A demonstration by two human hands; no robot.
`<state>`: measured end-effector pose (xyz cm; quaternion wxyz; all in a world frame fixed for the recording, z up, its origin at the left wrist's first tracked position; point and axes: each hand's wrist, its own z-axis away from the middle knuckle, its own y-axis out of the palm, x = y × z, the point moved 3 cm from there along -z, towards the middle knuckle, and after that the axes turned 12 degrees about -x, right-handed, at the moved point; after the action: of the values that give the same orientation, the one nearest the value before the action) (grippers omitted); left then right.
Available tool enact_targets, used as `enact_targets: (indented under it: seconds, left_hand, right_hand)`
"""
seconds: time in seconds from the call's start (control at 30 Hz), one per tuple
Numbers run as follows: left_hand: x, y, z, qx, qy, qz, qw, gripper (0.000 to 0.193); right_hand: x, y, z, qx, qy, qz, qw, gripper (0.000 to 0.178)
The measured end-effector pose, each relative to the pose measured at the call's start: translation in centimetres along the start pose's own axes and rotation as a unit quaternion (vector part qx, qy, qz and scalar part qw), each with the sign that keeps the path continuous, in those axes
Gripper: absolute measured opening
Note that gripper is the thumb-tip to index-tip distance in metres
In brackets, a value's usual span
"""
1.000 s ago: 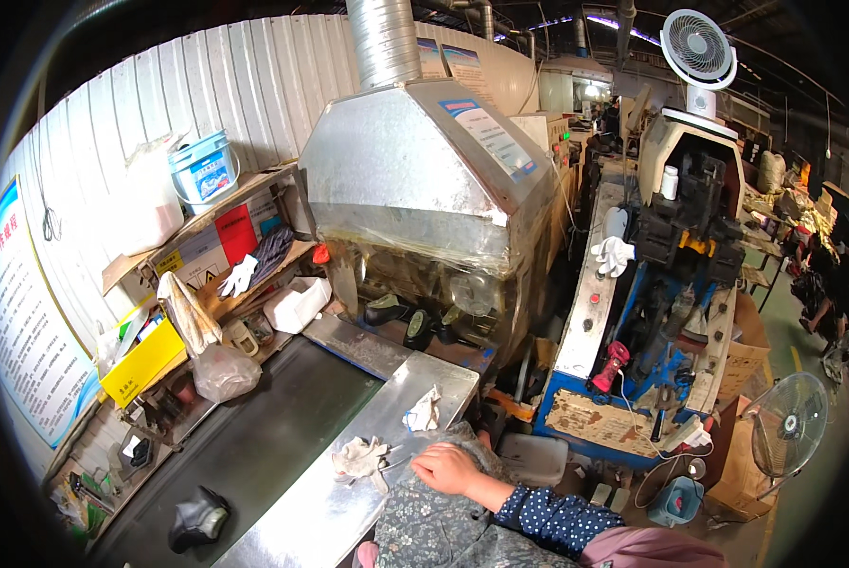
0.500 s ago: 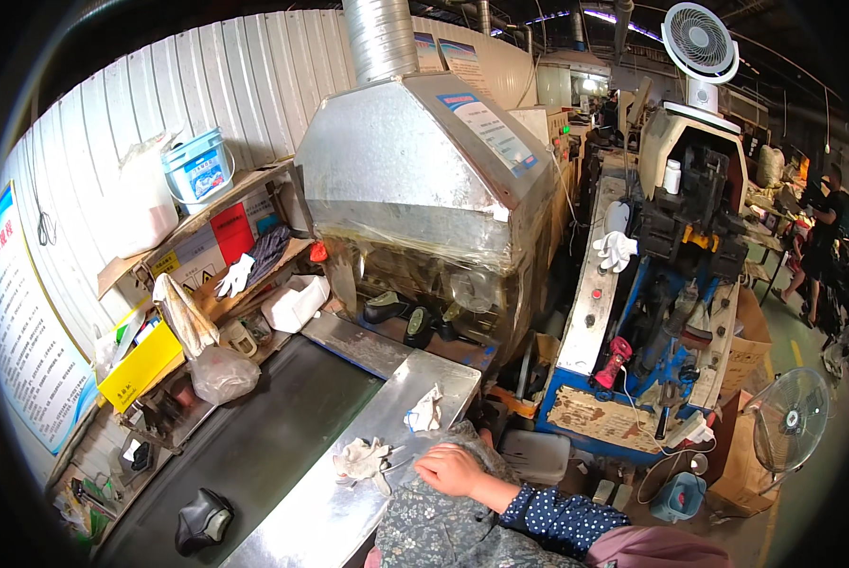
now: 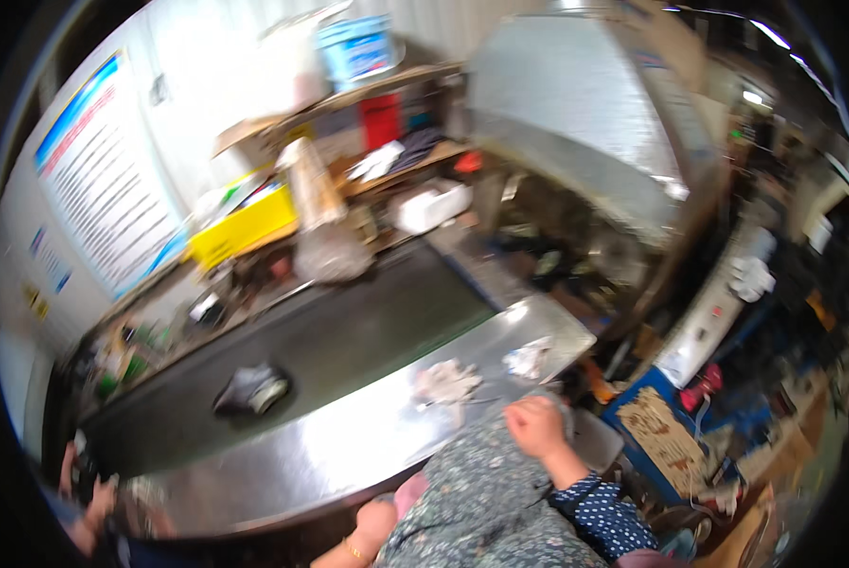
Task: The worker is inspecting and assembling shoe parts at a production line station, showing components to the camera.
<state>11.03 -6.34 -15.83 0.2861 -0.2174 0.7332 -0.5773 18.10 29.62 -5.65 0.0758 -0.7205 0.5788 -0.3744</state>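
My right hand point(image 3: 536, 426) lies on my grey floral apron point(image 3: 481, 492), its fingers curled in with nothing showing in them. Low in the view, my left hand point(image 3: 375, 523), with a gold bracelet at the wrist, is close to the apron and a patch of pink cloth point(image 3: 410, 494). Its fingers are blurred and turned from sight. Past my hands, two crumpled whitish gloves point(image 3: 446, 381) lie on the shiny metal ledge point(image 3: 349, 445). A dark shoe upper point(image 3: 252, 390) with a pale patch sits on the dark conveyor belt point(image 3: 368, 312).
At the lower left, another person's hands point(image 3: 98, 502) are around a dark object at the belt's end. Behind the belt stand a shelf with a yellow box point(image 3: 245, 227), a plastic bag point(image 3: 330, 254) and a blue bucket point(image 3: 356, 47). A metal hood point(image 3: 576, 123) and a blue machine point(image 3: 647, 426) stand rightward.
The view has swung left, so the scene sits further right. My left hand and the other person's hands have come into view. The shoe upper is further from the belt's left end.
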Motion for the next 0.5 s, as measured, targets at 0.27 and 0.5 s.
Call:
enact_targets:
  seconds: [0.27,0.5]
  left_hand:
    - [-1.9,-4.7,0.8,0.131,0.016,0.004,0.991,0.018]
    - [-0.7,-12.8,-0.2,0.188,-0.16,0.446,0.861,0.015]
  right_hand:
    - [0.5,0.6,-0.3,0.0,0.009,-0.031,0.999,0.01]
    - [0.0,0.9,-0.3,0.009,0.013,-0.021,1.0,0.01]
